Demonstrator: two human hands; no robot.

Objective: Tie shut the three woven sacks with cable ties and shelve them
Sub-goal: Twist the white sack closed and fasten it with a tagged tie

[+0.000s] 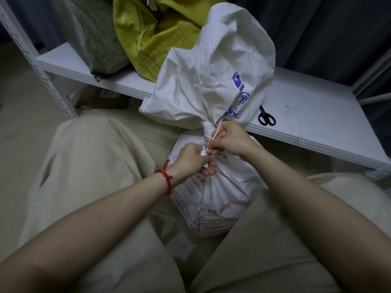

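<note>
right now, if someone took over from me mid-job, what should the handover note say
Hands: left hand pinches the head end of the cable tie; right hand pinches its tail, at the gathered neck of the white sack.
Things: white sack stands in front of the shelf; green sack and yellow sack sit on it, scissors too.
Done: two sacks shelved.
Left: pull the tie tight, shelve the white sack.
</note>
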